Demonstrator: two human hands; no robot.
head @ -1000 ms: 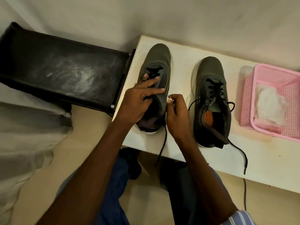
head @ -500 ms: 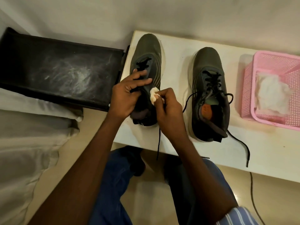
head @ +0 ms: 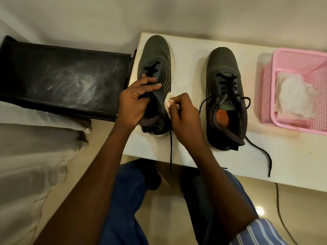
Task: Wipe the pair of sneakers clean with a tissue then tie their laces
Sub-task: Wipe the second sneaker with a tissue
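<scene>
Two dark grey sneakers stand side by side on a white table (head: 292,161). My left hand (head: 134,103) grips the left sneaker (head: 155,55) at its tongue and collar. My right hand (head: 184,114) pinches a small wad of white tissue (head: 168,104) against that shoe's right side. One of this sneaker's black laces hangs loose over the table's front edge. The right sneaker (head: 223,71) stands untouched, with an orange insole label and untied laces trailing across the table.
A pink plastic basket (head: 300,59) holding more white tissue (head: 293,96) stands at the table's right. A black scuffed box (head: 62,80) abuts the table's left end. White bedding (head: 31,156) lies at the lower left. My knees are under the table's front edge.
My right hand has brought the tissue wad into view and slid it down the left sneaker's right side. My left hand keeps its grip on that shoe.
</scene>
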